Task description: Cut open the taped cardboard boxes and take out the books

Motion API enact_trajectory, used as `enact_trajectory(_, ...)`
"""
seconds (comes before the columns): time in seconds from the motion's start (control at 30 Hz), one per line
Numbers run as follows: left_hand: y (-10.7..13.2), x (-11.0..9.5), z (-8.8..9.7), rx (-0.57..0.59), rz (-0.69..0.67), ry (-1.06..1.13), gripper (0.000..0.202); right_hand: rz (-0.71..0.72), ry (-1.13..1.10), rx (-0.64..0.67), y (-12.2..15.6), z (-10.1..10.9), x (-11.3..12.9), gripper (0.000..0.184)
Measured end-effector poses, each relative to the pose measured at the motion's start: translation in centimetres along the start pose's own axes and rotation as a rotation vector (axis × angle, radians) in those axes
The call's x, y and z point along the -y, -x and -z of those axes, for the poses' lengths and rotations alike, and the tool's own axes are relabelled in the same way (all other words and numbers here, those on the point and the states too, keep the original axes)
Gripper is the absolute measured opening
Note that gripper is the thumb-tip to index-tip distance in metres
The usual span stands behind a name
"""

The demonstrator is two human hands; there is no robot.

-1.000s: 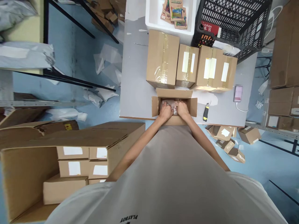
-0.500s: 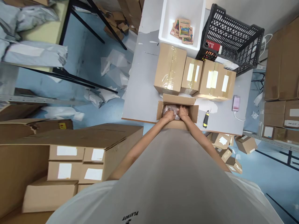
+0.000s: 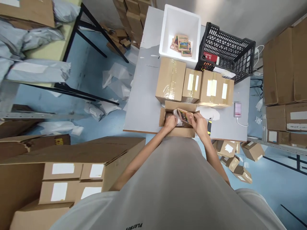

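Note:
An open cardboard box (image 3: pixel 178 105) stands at the table's front edge with its flaps spread. My right hand (image 3: pixel 199 124) pinches the right end of a small picture-covered pack (image 3: pixel 184 116), which is tilted over the box opening. White, partly see-through plastic wrap (image 3: pixel 179 122) lies around the pack's left end and below it. My left hand (image 3: pixel 170 122) reaches into the left side of the box, its fingers curled at the wrap and partly hidden. Just right of my right hand is a yellow and black utility knife (image 3: pixel 209 126), lying on the table.
Behind the open box stands a row of taped cartons (image 3: pixel 170 80). Further back are a white bin (image 3: pixel 163 48) holding several similar packs and a black plastic crate (image 3: pixel 244 60). A phone (image 3: pixel 237 109) with a cable lies at the right. A large carton (image 3: pixel 124 153) stands at lower left.
My right hand has come up out of the box to the right, lifting the picture-covered pack out of the wrap. My left hand stays in the box. The head view has shifted slightly.

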State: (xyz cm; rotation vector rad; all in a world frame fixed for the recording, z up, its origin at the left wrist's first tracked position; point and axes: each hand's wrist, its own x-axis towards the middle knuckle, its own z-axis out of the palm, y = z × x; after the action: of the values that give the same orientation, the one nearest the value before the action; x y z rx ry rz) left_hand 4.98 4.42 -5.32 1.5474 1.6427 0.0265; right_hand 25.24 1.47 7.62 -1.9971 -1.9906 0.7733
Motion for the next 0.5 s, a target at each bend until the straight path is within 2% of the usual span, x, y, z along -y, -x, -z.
enact_trajectory(0.13,-0.2,-0.7,0.6,-0.040,-0.055,0.091,0.024,-0.044,-0.363,-0.216,1.1,3.8,-0.6,0.046)
enact_trajectory(0.23,0.3,-0.9,1.8,-0.125,-0.111,0.183,0.027,-0.156,-0.696,-0.241,1.2,5.2,-0.6,0.053)
enact_trajectory(0.3,0.8,-0.9,3.2,-0.192,-0.162,0.364,0.030,-0.188,-0.850,-0.243,1.2,5.7,-0.4,0.057)
enact_trajectory(0.37,1.6,-1.0,5.0,-0.214,-0.213,0.646,0.041,-0.183,-0.914,-0.233,1.2,6.0,-0.3,0.060)
enact_trajectory(0.43,2.6,-1.4,7.2,-0.189,-0.262,0.890,0.057,-0.156,-0.913,-0.182,1.2,6.4,-0.2,0.059)
enact_trajectory(0.5,3.7,-2.1,9.5,-0.153,-0.332,0.983,0.068,-0.088,-0.861,-0.129,1.1,6.8,0.0,0.058)
